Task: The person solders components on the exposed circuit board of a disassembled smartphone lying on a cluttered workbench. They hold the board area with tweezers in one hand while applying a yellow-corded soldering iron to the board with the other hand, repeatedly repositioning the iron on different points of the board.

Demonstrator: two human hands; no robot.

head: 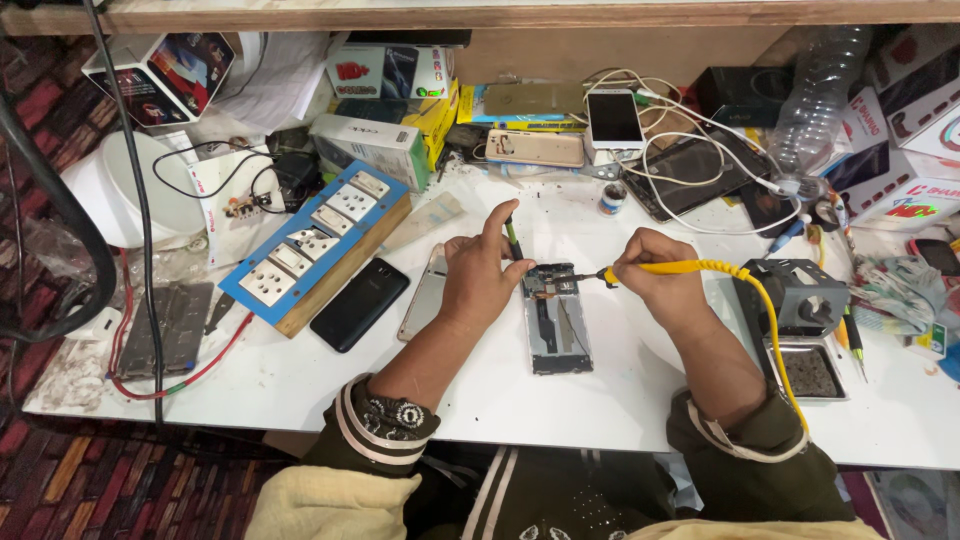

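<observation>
An opened phone with its back cover off lies on the white table, its circuit board showing at the top. My left hand rests on the phone's left edge and pinches a thin dark tool against the board. My right hand grips a yellow-handled soldering iron, its tip touching the upper part of the board. The iron's yellow cord runs back over my right forearm.
A soldering stand with sponge tray sits right of my hand. A black phone and a blue socket board lie to the left. Phones, cables, boxes and a plastic bottle crowd the back. Cloth lies far right.
</observation>
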